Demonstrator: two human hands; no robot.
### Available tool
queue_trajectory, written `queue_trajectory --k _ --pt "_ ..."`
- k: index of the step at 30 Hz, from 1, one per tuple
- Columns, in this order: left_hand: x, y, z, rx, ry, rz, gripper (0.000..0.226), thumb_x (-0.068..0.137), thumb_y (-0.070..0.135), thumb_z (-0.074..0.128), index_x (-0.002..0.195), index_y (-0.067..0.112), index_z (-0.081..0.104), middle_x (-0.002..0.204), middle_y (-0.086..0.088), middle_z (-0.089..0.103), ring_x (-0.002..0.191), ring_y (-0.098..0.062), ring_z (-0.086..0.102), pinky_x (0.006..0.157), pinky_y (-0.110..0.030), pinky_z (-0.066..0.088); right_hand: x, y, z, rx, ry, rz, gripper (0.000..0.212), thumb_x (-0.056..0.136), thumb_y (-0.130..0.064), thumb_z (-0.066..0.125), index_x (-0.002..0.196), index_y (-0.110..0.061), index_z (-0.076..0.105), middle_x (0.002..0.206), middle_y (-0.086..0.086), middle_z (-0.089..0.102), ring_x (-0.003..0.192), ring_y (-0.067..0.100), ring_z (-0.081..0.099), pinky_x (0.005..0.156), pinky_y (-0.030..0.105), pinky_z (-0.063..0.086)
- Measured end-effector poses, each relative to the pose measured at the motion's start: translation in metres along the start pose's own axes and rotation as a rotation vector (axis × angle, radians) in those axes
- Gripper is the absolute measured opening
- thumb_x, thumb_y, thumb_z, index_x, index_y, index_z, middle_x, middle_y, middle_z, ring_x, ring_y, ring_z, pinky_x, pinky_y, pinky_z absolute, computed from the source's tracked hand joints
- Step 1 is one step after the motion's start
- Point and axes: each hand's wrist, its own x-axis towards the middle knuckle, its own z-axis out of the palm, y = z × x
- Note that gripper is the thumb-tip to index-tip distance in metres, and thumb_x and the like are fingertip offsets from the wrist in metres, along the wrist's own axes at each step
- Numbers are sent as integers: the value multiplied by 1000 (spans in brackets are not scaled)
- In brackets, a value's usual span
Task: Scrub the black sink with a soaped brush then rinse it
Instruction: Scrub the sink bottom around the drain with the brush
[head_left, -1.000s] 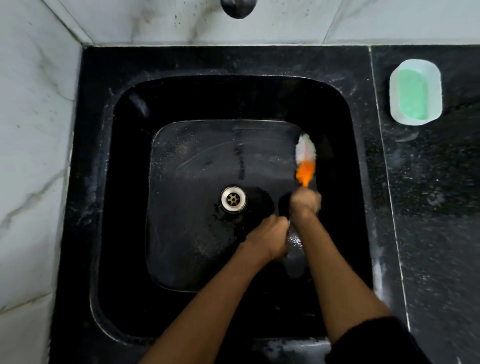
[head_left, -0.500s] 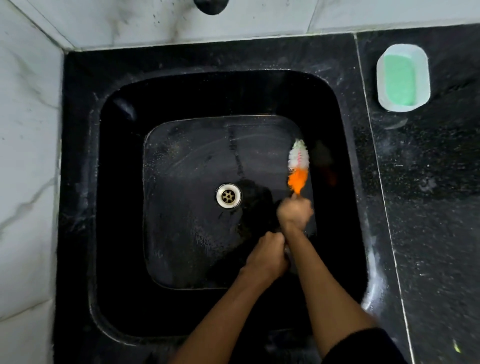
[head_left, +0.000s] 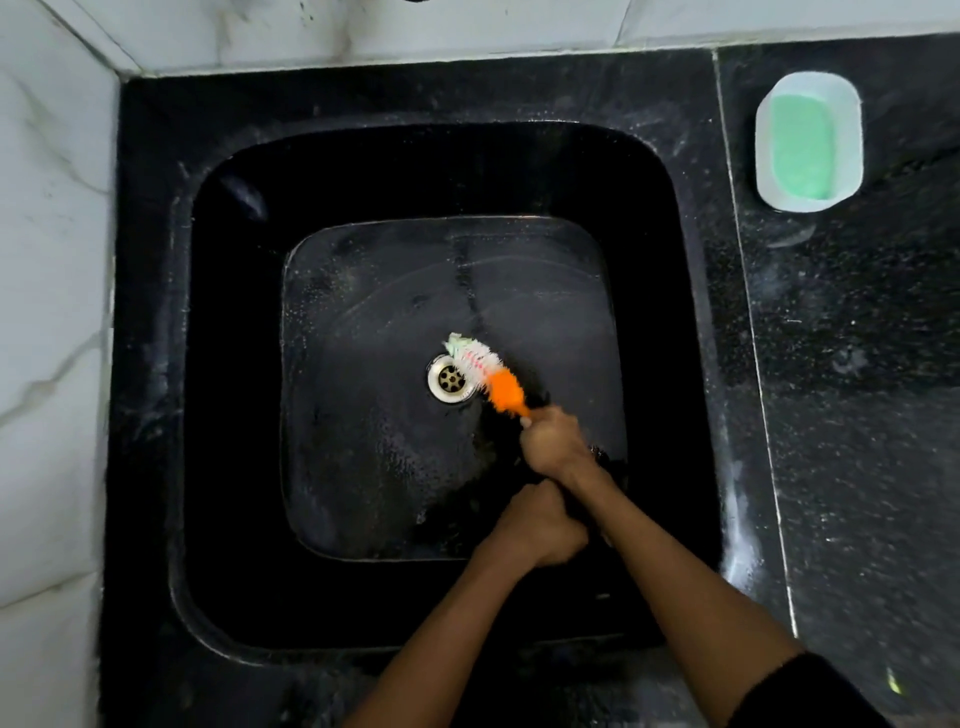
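Both hands are down inside the black sink (head_left: 228, 415), which fills the middle of the view from the head camera. At its centre the right hand (head_left: 558, 447) has its fingers curled round the handle of the brush (head_left: 485, 374), whose orange neck and white bristles point toward ten o'clock; the blurred bristle tip lies on the sink floor, touching the upper right edge of the metal drain (head_left: 450, 380). Just below that hand, toward seven o'clock from it, the left hand (head_left: 537, 522) is closed into a fist against the right wrist, and whether it holds the end of the handle cannot be told. The sink floor is wet and speckled with droplets, with pale streaks across it. Around the basin runs the black stone counter (head_left: 857, 441), dusted with light specks, and a seam crosses it at three o'clock. At two o'clock, well apart from the basin, a white soap dish (head_left: 763, 156) holds a green bar of soap (head_left: 800, 140). White marbled wall tiles (head_left: 47, 312) close the scene from nine o'clock round to twelve. A dark sleeve (head_left: 810, 696) shows at five o'clock.
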Motion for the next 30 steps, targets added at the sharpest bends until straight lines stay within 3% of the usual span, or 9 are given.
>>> queue_trajectory --k 4,5,8,13,17,22,24,27,30 --pt "1 -7 -3 -109 121 44 23 82 23 66 104 18 70 95 -5 74 88 -19 69 73 -24 51 19 2 -27 105 277 36 17 89 -11 55 90 -2 69 94 24 68 92 37 66 63 23 37" --pt "0 -11 -5 -98 176 58 24 82 24 65 105 19 70 93 -4 74 87 -20 69 74 -25 52 19 2 -25 66 263 33 19 89 -13 55 95 -3 69 97 24 68 95 38 65 66 25 41" --pt "-7 -28 -11 -26 229 54 15 82 25 59 91 15 66 84 -7 72 80 -26 68 69 -37 57 7 -3 -2 -216 -37 -80 27 89 -23 51 105 -8 66 109 25 64 103 40 62 83 39 50" --pt "-29 -58 -7 -49 227 -6 19 87 18 60 104 11 64 70 3 63 69 -18 63 61 -29 54 19 -16 -8 -151 200 -27 28 90 -22 49 108 -9 66 111 25 62 107 42 58 88 41 48" --pt "-36 -58 -12 -16 304 28 8 82 11 54 85 5 58 62 -2 57 58 -19 56 50 -36 46 -12 -30 36 -375 -44 -271 30 91 -21 46 109 -7 65 112 22 63 106 40 61 87 42 50" --pt "-44 -58 -13 -47 354 12 17 87 13 55 99 4 64 81 -6 67 73 -20 63 66 -36 57 24 -48 6 -420 150 -170 33 90 -24 46 111 -9 66 115 22 63 108 39 60 88 42 49" --pt "-47 -56 -14 -47 338 -5 15 86 15 55 92 4 64 86 -10 68 79 -26 65 70 -41 58 8 -51 24 -550 93 -285 31 90 -21 47 109 -7 66 114 21 64 107 38 61 87 42 50" --pt "-55 -53 -14 59 286 -93 22 86 21 56 94 3 65 104 -21 68 99 -39 64 82 -43 54 -32 -46 63 -817 -249 -566 31 93 -25 44 113 -10 63 117 18 62 108 36 60 88 40 48" --pt "-60 -57 -13 88 236 -139 29 90 24 56 108 4 66 113 -20 66 104 -37 63 87 -40 54 3 -73 44 -799 -60 -546 31 93 -27 46 114 -11 63 116 17 63 107 36 61 89 41 48"
